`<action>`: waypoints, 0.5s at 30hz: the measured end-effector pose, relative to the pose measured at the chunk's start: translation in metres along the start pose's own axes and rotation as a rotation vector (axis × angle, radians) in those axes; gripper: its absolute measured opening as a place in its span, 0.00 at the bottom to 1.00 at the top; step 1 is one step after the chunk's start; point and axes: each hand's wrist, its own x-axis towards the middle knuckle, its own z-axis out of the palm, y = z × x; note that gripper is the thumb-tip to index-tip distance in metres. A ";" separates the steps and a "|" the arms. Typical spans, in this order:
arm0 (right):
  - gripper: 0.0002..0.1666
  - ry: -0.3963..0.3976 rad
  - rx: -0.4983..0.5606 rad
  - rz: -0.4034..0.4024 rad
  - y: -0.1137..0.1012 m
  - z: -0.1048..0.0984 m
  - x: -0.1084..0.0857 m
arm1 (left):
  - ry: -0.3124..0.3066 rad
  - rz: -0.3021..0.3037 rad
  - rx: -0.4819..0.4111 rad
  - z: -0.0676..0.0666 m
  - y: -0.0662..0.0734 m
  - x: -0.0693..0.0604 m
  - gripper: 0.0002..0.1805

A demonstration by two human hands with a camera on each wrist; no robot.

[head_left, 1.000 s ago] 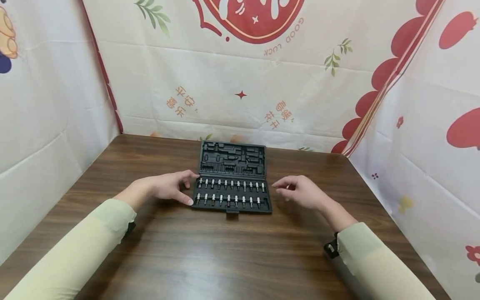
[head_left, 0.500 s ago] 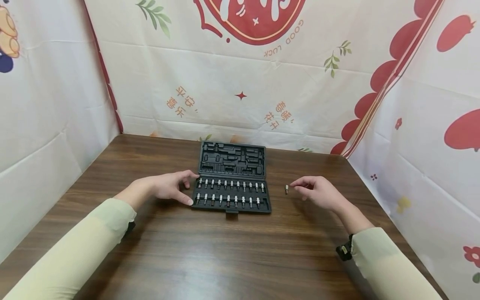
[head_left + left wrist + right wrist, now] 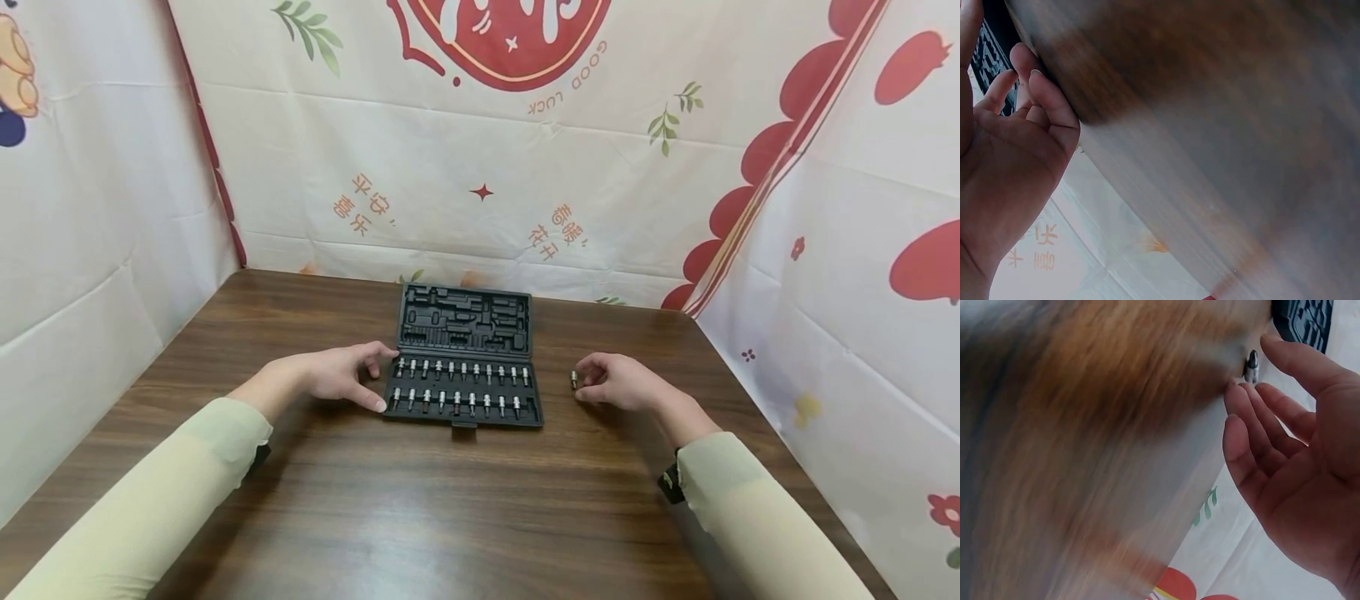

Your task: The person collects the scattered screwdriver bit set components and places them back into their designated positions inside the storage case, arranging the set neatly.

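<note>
An open black plastic case (image 3: 465, 385) lies on the table, its lid (image 3: 465, 318) folded back. Two rows of silver bit sockets (image 3: 457, 403) fill its near half. At the case's left side rests my left hand (image 3: 341, 372), thumb at the near corner and index fingertip by the hinge. A single bit socket (image 3: 573, 379) stands on the wood to the right of the case. My right hand (image 3: 618, 383) is just right of it, thumb and fingers spread about it. In the right wrist view, a gap shows between the thumb and the bit socket (image 3: 1252, 367).
The brown wooden table (image 3: 420, 517) extends around the case toward the front. A printed white cloth (image 3: 450, 150) hangs behind the table, and further cloth walls (image 3: 847, 333) rise at the left and right.
My right hand first drew back rightward, uncovering the loose bit socket, then came in closer with the thumb lowered beside it. The left hand and the case stay put.
</note>
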 end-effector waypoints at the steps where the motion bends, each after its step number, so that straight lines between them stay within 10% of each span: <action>1: 0.30 0.007 -0.015 0.007 -0.002 0.001 0.002 | 0.000 -0.001 -0.001 0.000 0.000 0.000 0.52; 15: 0.23 0.042 -0.047 0.079 -0.002 0.004 0.015 | -0.001 -0.003 -0.006 0.000 0.001 0.000 0.52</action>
